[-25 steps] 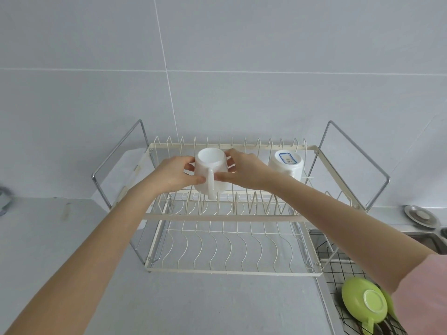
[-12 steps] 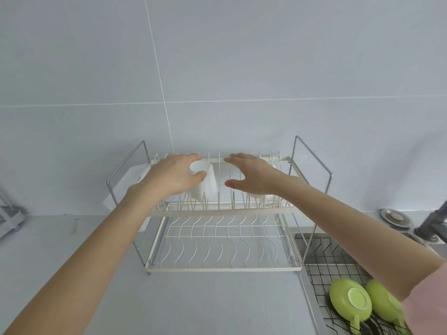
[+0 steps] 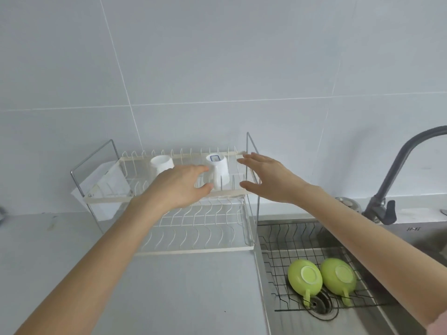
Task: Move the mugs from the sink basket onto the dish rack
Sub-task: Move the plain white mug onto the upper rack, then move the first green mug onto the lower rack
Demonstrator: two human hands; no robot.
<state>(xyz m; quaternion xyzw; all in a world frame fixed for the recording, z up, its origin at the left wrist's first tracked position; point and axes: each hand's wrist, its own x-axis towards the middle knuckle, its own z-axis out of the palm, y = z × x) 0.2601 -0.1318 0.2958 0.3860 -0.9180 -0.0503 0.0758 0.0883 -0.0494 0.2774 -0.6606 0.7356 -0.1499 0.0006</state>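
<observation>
**2 white mugs racked, 2 green in the basket**

2 white mugs [image 3: 161, 163] [image 3: 219, 170] stand upside down on the rack's [image 3: 183, 250] upper tier, toward its back edge. 2 glossy green mugs [image 3: 305, 278] [image 3: 338, 276] lie upside down in the basket [image 3: 273, 240]. Left hand [image 3: 180, 188] and right hand [image 3: 267, 178] hover spread, empty.

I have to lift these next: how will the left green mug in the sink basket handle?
The left green mug lies upside down, handle toward the drain, so it probably won't roll. Its glossy surface looks glazed: likely rigid, breakable, perhaps slippery. It sits close against the second green mug, so they may clink.
</observation>
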